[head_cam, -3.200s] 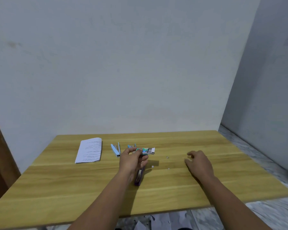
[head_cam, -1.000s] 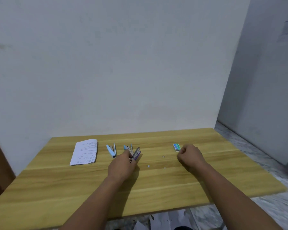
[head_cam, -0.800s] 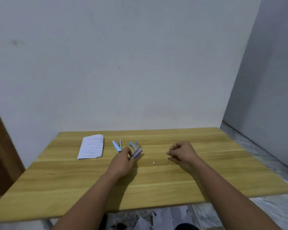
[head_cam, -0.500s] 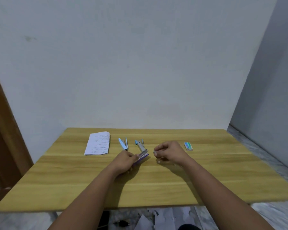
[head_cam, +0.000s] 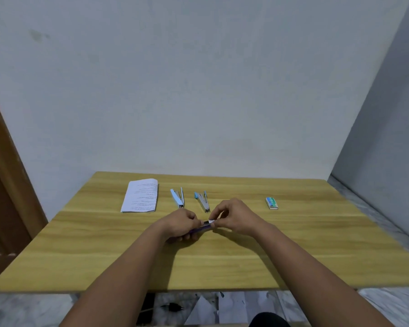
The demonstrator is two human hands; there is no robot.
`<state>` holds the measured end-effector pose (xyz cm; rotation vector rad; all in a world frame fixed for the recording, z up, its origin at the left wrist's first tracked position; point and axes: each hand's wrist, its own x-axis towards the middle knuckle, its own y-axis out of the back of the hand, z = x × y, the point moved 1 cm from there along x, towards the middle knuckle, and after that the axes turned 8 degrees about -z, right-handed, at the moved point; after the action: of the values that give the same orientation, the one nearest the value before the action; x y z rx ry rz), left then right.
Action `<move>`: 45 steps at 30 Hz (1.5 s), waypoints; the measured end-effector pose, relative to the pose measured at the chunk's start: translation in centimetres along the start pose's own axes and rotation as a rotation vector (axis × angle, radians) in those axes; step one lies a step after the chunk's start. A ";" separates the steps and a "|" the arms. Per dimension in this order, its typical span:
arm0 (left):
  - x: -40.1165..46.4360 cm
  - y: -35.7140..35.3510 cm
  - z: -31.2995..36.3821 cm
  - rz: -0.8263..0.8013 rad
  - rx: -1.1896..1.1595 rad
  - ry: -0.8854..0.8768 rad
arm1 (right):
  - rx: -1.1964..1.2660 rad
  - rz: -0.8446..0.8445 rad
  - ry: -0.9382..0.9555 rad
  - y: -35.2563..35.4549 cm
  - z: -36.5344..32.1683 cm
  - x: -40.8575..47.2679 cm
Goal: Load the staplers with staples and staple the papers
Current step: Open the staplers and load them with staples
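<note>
While the papers [head_cam: 140,195] lie flat at the far left of the tabletop [head_cam: 246,256], a thin white stack with printed lines, not yet stapled as far as I can see, two light blue staplers rest just to their right: the first blue stapler [head_cam: 177,198] and the second blue stapler [head_cam: 202,201], both lying with the arms swung open in a narrow V, as if they wait for staples or already got them; I cannot tell which. Nearer to the person, in the middle, the left hand [head_cam: 182,224] has its fingers curled around a purple stapler [head_cam: 200,230], holding it low over the wood with the front end pointing to the right. The right hand [head_cam: 234,217] meets this end and pinches something small and pale, probably a strip of staples [head_cam: 210,221], between thumb and fingertips. I judge that the step in hand is loading this third stapler. The next move calls for a careful alignment of the strip with the open channel, then sliding it in and closing the top, because the piece is tiny and can slip easily. Well apart at the right lies the staple box [head_cam: 271,203], small, green and white.
</note>
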<state>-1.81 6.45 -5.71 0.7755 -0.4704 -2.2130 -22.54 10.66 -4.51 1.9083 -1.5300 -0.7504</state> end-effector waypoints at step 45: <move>-1.8 1.1 -0.8 -0.092 -0.113 -0.051 | -0.430 0.013 0.140 0.2 -0.1 -0.5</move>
<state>0.31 6.96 -5.05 0.6945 -0.3363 -2.3278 -22.71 11.10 -4.22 1.5915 -1.1819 -0.8426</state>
